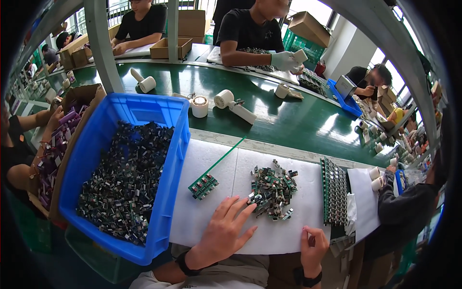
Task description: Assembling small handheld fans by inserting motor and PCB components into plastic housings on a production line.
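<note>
A loose pile of small circuit boards (276, 190), green with silvery connectors, lies on the white foam sheet (211, 159) in front of me. My left hand (222, 236) is open, palm down with fingers spread, its fingertips at the left edge of the pile. Just beyond it lies a short panel of joined circuit boards (203, 186) with a long thin green strip (226, 156) running away from it. Low on the right of the foam, my right hand (314, 245) has curled fingers, thumb and index pinched together. Anything inside that pinch is too small to make out.
A blue bin (161, 212) full of small boards stands at my left, beside a cardboard box (79, 130) of purple parts. Stacked board panels (333, 192) stand at the right. Beyond runs a green conveyor (288, 120) carrying white handheld devices (199, 107); co-workers sit across it.
</note>
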The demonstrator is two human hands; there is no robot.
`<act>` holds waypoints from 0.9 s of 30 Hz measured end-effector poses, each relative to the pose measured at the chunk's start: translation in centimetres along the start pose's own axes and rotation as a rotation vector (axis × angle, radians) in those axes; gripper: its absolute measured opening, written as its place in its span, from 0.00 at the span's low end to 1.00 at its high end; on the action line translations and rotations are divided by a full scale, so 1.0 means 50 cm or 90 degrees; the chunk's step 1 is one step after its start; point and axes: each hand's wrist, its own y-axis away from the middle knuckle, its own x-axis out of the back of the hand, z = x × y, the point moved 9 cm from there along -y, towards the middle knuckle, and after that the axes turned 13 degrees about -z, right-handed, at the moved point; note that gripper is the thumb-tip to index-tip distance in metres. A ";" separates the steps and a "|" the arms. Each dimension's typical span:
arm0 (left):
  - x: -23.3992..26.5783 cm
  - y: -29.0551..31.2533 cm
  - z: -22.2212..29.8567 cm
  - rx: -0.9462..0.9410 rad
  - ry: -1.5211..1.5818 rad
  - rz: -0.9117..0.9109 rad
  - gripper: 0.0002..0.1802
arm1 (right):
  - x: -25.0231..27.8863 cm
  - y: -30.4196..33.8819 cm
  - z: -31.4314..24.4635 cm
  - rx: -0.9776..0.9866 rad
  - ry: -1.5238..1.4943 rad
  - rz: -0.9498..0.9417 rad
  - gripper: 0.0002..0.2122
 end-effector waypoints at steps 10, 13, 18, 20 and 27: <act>0.063 0.093 -0.035 -0.010 0.023 0.027 0.29 | 0.019 0.036 -0.109 -0.001 0.035 0.063 0.03; 0.067 0.092 -0.065 -0.024 0.034 0.020 0.29 | 0.054 0.016 -0.136 -0.041 0.046 0.167 0.03; 0.025 0.036 -0.098 -0.032 0.040 -0.034 0.29 | 0.032 -0.150 -0.169 -0.003 0.079 0.108 0.03; 0.016 0.011 -0.127 -0.003 0.029 0.017 0.30 | -0.008 -0.260 -0.145 0.020 0.076 0.043 0.04; -0.023 -0.027 -0.160 -0.010 0.059 -0.009 0.30 | -0.106 -0.432 -0.012 0.014 0.104 -0.026 0.07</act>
